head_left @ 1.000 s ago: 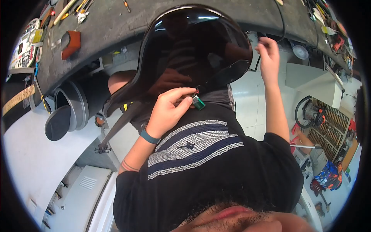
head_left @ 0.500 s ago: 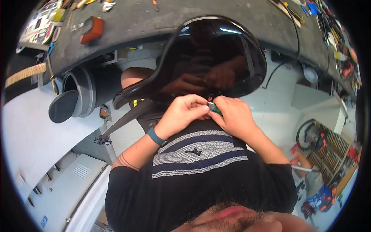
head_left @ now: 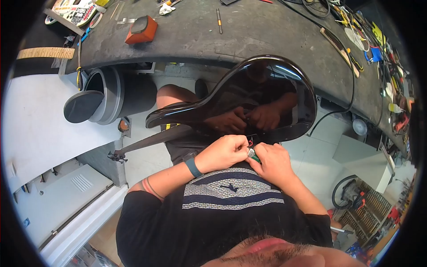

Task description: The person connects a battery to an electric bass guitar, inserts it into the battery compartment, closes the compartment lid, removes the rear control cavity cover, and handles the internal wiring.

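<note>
A glossy dark guitar body (head_left: 262, 98) rests on the lap, its neck (head_left: 155, 140) running down to the left. At its lower edge, my right hand (head_left: 273, 162) is closed on a small green and silver battery-like piece (head_left: 253, 155). My left hand (head_left: 227, 153) has its fingers pinched together right beside that piece, close to short red wires (head_left: 250, 143); what it holds, if anything, is hidden. Both hands are mirrored in the shiny body.
The dark workbench (head_left: 187, 40) spans the top, with an orange and black block (head_left: 142, 30), a screwdriver (head_left: 219, 21) and a brush (head_left: 336, 44). A grey bin (head_left: 106, 95) stands at left. A black cable (head_left: 353, 84) hangs at right.
My right hand has come down from the guitar's right side to the green piece and closed on it. The view has shifted, so the guitar sits lower and farther right in it.
</note>
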Action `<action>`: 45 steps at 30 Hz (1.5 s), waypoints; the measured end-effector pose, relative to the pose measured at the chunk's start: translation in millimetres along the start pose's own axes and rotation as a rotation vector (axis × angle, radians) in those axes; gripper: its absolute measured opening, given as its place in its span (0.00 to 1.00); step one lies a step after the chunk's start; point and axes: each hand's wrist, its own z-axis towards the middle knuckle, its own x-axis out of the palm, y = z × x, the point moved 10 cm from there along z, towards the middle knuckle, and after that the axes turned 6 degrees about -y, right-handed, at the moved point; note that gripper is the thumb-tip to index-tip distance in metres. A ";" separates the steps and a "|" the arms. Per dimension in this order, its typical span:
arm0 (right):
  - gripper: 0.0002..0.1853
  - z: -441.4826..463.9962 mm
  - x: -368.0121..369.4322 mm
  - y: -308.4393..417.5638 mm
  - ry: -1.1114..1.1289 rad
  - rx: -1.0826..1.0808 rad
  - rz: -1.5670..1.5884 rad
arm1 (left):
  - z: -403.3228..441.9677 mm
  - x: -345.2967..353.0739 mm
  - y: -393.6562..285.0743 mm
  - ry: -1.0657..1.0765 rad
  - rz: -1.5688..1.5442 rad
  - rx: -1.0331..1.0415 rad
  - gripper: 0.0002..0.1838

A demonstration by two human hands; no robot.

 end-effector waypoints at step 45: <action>0.18 120.6 -217.3 -121.4 -0.597 0.097 -0.255 | -5.9 -6.6 1.2 -0.121 -0.181 -0.152 0.08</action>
